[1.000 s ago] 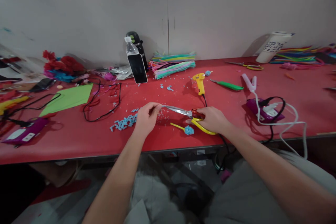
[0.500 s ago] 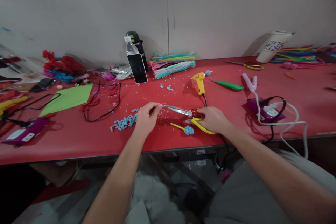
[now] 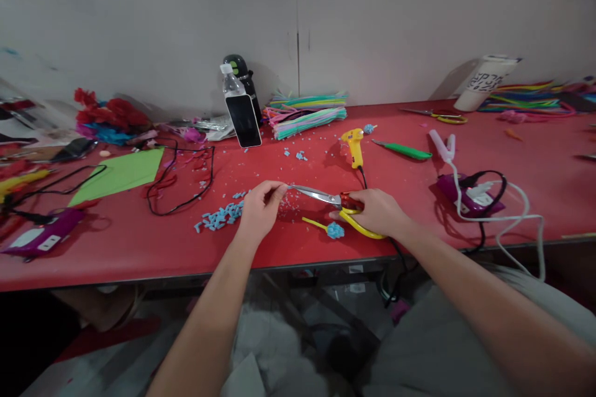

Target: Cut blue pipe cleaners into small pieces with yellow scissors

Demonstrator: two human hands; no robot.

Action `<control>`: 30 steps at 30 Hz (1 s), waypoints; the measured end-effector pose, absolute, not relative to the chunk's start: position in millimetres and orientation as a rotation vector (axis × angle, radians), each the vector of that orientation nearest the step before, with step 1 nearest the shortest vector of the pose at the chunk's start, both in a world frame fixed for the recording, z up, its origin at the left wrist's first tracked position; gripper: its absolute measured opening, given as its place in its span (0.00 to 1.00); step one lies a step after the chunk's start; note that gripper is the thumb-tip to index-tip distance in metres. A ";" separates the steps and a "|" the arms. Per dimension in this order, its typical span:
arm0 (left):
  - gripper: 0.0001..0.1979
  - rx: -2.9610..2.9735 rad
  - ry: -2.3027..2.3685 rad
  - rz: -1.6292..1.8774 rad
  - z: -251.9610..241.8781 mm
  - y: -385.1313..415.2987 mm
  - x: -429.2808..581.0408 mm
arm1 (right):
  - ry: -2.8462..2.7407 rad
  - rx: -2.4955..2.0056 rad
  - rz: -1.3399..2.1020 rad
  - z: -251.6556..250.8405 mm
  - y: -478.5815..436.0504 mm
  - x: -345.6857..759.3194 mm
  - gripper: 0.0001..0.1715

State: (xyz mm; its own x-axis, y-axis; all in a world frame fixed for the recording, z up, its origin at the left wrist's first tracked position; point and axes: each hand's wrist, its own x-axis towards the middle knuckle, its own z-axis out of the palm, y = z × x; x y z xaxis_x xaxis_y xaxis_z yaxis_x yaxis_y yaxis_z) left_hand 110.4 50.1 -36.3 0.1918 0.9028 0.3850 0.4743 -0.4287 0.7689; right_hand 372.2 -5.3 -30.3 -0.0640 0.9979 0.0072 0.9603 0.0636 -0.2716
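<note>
My right hand (image 3: 377, 211) grips scissors (image 3: 321, 196) by their red and yellow handles. The silver blades point left and look nearly closed. At their tips my left hand (image 3: 261, 208) is closed in a pinch on a small blue pipe cleaner piece (image 3: 289, 187), mostly hidden by the fingers. Left of that hand lies a loose pile of short blue pipe cleaner pieces (image 3: 218, 217). Below the blades, a blue fuzzy ball on a yellow stem (image 3: 334, 231) rests on the red tabletop (image 3: 288, 254). Tiny blue clippings are scattered beneath the blades.
Behind the hands stand a phone (image 3: 244, 121) against bottles, pipe cleaner bundles (image 3: 307, 118) and a yellow glue gun (image 3: 354, 147). To the right are a green-handled tool (image 3: 407, 151), a pink tool (image 3: 444, 147) and a purple power strip (image 3: 470, 197) with cords. Green paper (image 3: 121, 175) lies left.
Both hands and the scissors stay almost in the same place. The blades remain at the left fingertips, and nothing on the table has visibly moved.
</note>
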 end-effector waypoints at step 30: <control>0.15 1.953 1.288 1.141 -32.3 49.6 114.0 | -2.124 -2.016 0.278 -33.9 -4.6 372.9 0.29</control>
